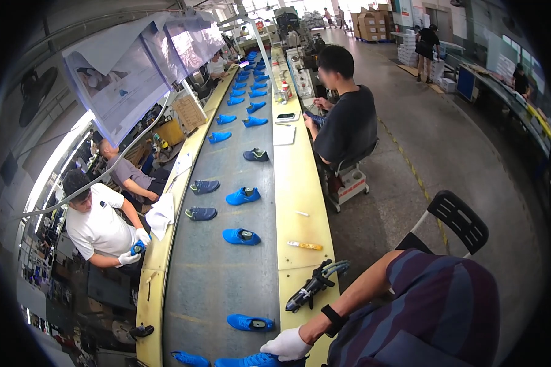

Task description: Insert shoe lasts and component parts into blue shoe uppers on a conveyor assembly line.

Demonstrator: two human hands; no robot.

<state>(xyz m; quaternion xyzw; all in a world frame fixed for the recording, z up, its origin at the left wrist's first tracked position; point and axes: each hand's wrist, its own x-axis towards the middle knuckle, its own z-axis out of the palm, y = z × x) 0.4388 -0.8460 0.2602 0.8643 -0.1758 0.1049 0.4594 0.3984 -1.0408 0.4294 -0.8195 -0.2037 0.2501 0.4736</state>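
My right hand (286, 344), in a white glove with a dark band on the wrist, reaches over the belt's near right edge. Its fingers close around the heel end of a blue shoe (242, 361), which the lower border of the picture cuts off. Just beyond it lies another blue shoe (251, 323), its opening facing up. To the left, a third blue shoe (190, 359) is partly cut off. My left hand does not show.
A grey conveyor belt (208, 275) carries several blue and dark shoes between yellow ledges. On the right ledge lie a black tool with hoses (312, 287) and a yellow cutter-like tool (305, 245). A gloved co-worker (104, 220) holds a shoe at left; another person (349, 116) sits at right near a folding chair (456, 220).
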